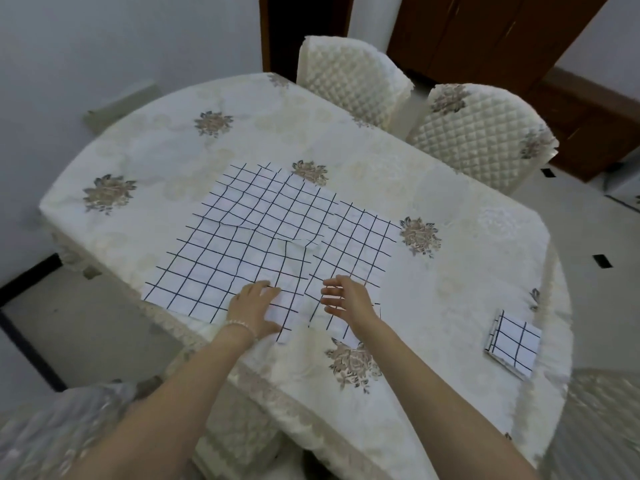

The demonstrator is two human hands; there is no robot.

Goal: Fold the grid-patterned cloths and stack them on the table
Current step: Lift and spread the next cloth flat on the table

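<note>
Matt grid cloths (263, 233) on sheeny damask tablecloth (450, 271); quilted chair covers (485, 133).

I count three unfolded grid cloths (242, 244) overlapping mid-table, though overlap makes the exact number uncertain. One folded grid cloth (514, 342) sits near the right edge. Two quilted chairs (349, 77) are at the far side. I see two hands: left hand (254, 308), right hand (346, 294).
</note>
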